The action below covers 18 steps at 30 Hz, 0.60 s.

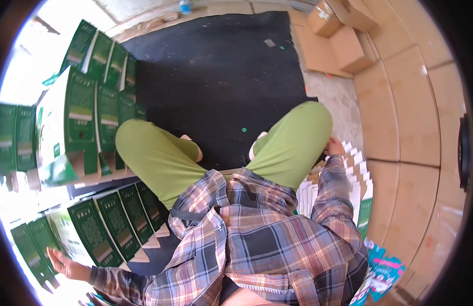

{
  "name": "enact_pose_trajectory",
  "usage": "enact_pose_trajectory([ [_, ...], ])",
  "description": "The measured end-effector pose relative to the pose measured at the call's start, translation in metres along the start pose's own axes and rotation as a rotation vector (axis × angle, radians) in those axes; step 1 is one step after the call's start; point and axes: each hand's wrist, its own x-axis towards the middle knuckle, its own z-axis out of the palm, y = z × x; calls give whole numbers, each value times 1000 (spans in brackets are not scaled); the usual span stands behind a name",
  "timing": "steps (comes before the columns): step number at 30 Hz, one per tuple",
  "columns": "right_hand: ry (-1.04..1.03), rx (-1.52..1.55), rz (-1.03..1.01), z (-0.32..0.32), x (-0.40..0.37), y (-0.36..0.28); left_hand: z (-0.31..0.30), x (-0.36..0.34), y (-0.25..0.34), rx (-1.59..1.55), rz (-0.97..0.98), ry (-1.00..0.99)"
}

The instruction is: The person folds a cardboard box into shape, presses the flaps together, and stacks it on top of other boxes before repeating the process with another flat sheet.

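My left hand [69, 267] is at the lower left, beside a row of green-and-white cartons [96, 229]. Its fingers are stretched out and nothing shows in them. Past my right knee, my right hand [335, 147] reaches down to a tightly packed row of folded cartons [355, 176] with white edges. The fingers are curled at the edge of one carton and partly hidden.
More green cartons [81, 115] are stacked on the left. Large brown boxes [417, 112] form a wall on the right, with an opened cardboard box [343, 48] at the back. A black mat [216, 71] covers the floor. A bright printed bag [382, 273] lies at lower right.
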Motion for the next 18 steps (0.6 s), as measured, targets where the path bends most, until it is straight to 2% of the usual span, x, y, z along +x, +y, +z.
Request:
enact_pose_trajectory([
  [2,-46,110,135,5,-10,62,59,-10,39,-61,186,-145],
  [4,19,117,275,2,-37,110,128,-27,58,-360,166,-349],
  [5,28,98,359,-2,-56,123,158,-41,84,-410,216,-465],
  [8,-12,200,617,-16,-95,188,212,-94,177,-514,457,-799],
  [9,35,210,673,-20,-114,199,230,-111,192,-553,524,-911],
  [12,135,301,791,-23,-162,229,277,-171,215,-642,697,-1162],
  [14,190,384,846,-24,-181,239,296,-219,217,-726,405,-1457],
  [16,320,563,884,-19,-197,236,316,-262,198,-776,326,-1609],
  [17,418,779,941,-19,-202,236,322,-270,187,-662,549,-1612],
  [18,429,784,948,-20,-202,245,323,-272,185,-579,720,-1638],
])
